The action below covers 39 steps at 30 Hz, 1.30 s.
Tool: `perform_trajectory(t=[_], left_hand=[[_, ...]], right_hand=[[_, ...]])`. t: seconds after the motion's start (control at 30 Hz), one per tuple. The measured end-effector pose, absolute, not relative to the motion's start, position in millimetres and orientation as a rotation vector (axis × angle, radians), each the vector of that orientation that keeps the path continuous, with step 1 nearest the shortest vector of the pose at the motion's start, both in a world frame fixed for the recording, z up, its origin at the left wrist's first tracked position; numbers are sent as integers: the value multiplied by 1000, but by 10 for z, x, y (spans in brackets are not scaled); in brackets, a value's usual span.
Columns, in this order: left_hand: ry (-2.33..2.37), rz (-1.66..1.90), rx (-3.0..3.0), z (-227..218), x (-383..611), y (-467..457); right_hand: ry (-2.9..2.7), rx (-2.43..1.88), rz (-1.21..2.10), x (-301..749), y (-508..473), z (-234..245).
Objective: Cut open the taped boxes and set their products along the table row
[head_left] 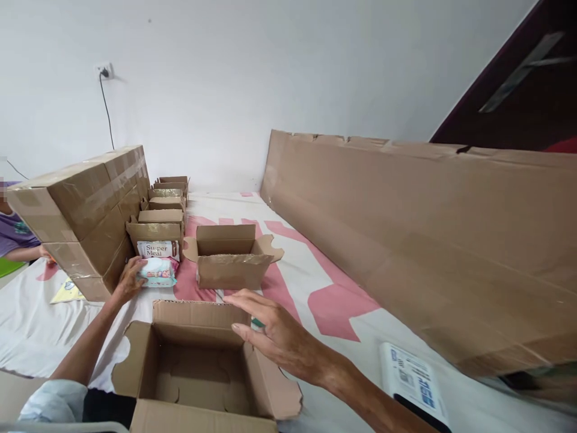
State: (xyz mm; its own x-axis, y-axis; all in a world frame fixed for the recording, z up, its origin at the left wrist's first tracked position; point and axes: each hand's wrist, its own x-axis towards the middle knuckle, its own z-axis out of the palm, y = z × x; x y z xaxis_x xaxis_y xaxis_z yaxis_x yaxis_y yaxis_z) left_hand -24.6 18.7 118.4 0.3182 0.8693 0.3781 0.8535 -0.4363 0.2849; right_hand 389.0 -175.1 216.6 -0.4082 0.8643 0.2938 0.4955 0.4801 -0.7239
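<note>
An open, empty cardboard box (198,367) sits right in front of me on the white-and-pink sheet. My right hand (270,331) hovers over its far right corner with fingers stretched flat, holding nothing. My left hand (130,278) reaches forward-left and grips a pastel wet-wipes pack (158,272). A "Super Meal" packet (157,249) lies on top of that pack, against a small box. Another open empty box (231,255) stands just beyond my right hand.
A row of small open boxes (163,204) runs back toward the wall. Taped closed cartons (85,210) are stacked at left, with another person's arm (22,252) behind them. A long cardboard sheet (428,240) leans along the right. A printed white label roll (412,379) lies near right.
</note>
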Motion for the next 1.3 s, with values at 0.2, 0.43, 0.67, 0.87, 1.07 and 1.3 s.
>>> perform_trajectory(t=[0.2, 0.43, 0.67, 0.87, 1.07, 1.3], left_hand=[[1757, 411, 2748, 1095, 95, 74], [1902, 206, 2751, 906, 271, 338], [1839, 273, 2763, 931, 228, 674], [1832, 237, 2761, 986, 313, 977], [1821, 249, 2765, 1015, 323, 1142], [1813, 263, 2770, 1095, 354, 1153]], right_hand=[[-1772, -1170, 805, 4086, -1789, 1990], [-1570, -1336, 825, 4330, -1724, 1807], [-1522, -1340, 926, 4351, -1579, 1622], [-1492, -1358, 961, 4328, -1590, 1574], [-1507, -1398, 940, 4375, -1631, 1590], [-1528, -1421, 900, 4445, -1675, 1492]])
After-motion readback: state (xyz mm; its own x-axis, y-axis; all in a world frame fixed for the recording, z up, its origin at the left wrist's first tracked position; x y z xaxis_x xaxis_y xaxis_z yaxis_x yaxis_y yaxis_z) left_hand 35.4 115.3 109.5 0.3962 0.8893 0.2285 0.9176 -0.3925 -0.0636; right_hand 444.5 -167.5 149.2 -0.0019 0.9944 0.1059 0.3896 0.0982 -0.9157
